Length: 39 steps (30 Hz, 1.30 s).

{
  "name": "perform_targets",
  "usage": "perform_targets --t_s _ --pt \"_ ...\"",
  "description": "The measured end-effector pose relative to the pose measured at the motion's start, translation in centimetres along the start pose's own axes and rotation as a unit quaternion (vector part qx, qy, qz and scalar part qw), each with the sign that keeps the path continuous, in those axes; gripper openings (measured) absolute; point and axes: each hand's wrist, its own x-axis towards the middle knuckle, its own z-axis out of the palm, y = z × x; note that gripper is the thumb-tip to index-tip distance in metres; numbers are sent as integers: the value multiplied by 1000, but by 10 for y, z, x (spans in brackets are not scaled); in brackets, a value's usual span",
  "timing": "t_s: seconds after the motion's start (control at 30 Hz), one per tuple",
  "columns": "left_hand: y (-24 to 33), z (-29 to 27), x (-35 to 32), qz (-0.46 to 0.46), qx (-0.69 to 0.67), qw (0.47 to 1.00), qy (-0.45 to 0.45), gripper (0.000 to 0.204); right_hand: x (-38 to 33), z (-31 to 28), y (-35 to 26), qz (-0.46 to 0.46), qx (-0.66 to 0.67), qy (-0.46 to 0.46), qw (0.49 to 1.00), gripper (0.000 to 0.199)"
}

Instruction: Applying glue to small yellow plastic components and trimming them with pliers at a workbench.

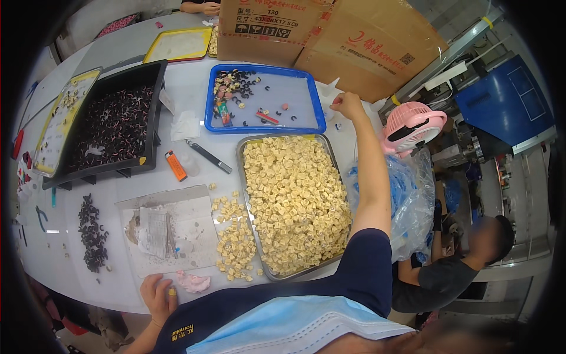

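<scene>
Hands first: your right hand (348, 105) is stretched far out, past the top right corner of the metal tray (240, 154). Its fingers are curled around a small white squeeze bottle (331, 93) with a pointy tip. The bottle stands just beside the right edge of the blue tray (321, 112), close under the brown cardboard boxes (330, 41).

Your left hand (158, 298) rests at the near edge of the white table (183, 82). The fingers are bent in loosely. A small yellow bit shows at one fingertip, but you cannot tell if it is pinched. A soft pink lump (193, 282) lies just beside that hand.

The metal tray is shiny with low walls. It is piled full of little pale yellow cubes (295, 200). More cubes (236, 239) lie loose on the table at its left side, touching a flat clear sheet (168, 227) with grey scraps on it.

The blue tray is smooth plastic with a raised rim. It is mostly bare inside, with small dark curved bits up in its left corner.

A deep black tray (154, 106) holds many dark hooked pieces. An orange lighter (175, 165) and a dark pen (209, 156) lie in the open strip between the trays. A heap of black curved pieces (93, 233) sits on the left.

Off the right edge, a crinkly clear bag (413, 200) and a round pink fan (413, 125) crowd close to your arm.
</scene>
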Motion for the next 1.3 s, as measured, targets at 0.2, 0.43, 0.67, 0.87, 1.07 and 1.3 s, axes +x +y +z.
perform_targets --t_s 0.2,0.43,0.67,0.87,1.07,1.3 --pt "0 -3 0 -3 1 1000 -2 20 -1 -25 4 25 79 48 995 24" --pt "1 -2 2 2 1 1000 -2 20 -1 -58 -4 40 232 111 965 29" --pt "-5 0 -1 10 12 1000 -7 22 -15 -117 -73 -27 360 138 922 27" --pt "-6 1 0 20 8 1000 -6 24 -30 -158 -99 -69 420 173 888 28" --pt "-7 -2 -3 30 3 1000 -9 24 -36 -168 -118 -88 416 173 888 27" --pt "-5 -3 -1 31 0 999 -16 23 -39 -187 -131 -124 142 213 959 22"
